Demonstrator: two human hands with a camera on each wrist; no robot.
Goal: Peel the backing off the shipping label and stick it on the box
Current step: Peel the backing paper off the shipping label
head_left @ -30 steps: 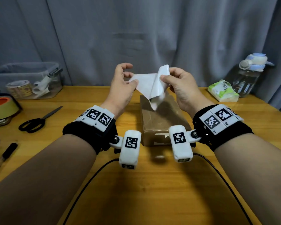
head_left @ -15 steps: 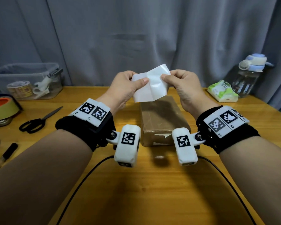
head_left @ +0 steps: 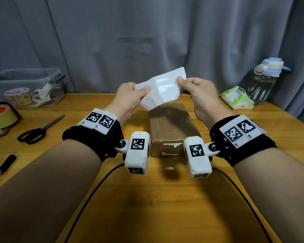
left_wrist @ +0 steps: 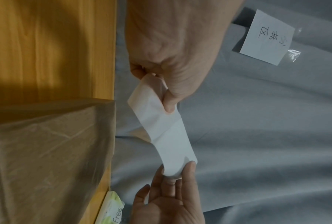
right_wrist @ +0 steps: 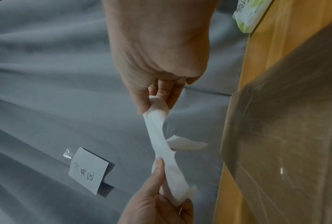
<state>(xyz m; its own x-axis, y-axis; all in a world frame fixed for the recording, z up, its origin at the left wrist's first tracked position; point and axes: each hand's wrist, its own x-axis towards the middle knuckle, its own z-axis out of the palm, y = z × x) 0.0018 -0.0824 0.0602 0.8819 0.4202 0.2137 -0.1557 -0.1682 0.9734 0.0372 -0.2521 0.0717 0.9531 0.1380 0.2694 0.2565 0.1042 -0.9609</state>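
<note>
A white shipping label (head_left: 162, 90) with a glossy face is stretched in the air between my two hands, over the far end of the box. My left hand (head_left: 142, 89) pinches its left edge between thumb and fingers. My right hand (head_left: 182, 81) pinches its upper right corner. The brown cardboard box (head_left: 172, 125), wrapped in clear tape, lies on the wooden table just below. The left wrist view shows the label (left_wrist: 168, 139) as a twisted strip from thumb to thumb beside the box (left_wrist: 46, 151). In the right wrist view a loose flap curls off the label (right_wrist: 159, 136).
A clear bin (head_left: 25, 86) with tape rolls stands at the back left, with scissors (head_left: 37, 132), a tape roll (head_left: 0, 116) and a marker (head_left: 5, 163) nearer. A tissue pack (head_left: 237, 98) and water bottle (head_left: 265, 79) sit at the back right. A handwritten note (left_wrist: 266, 36) hangs on the grey curtain.
The label was folded and curled between the hands; the left hand has closed on its left edge, the hands have drawn apart, and the sheet now spreads flatter between them.
</note>
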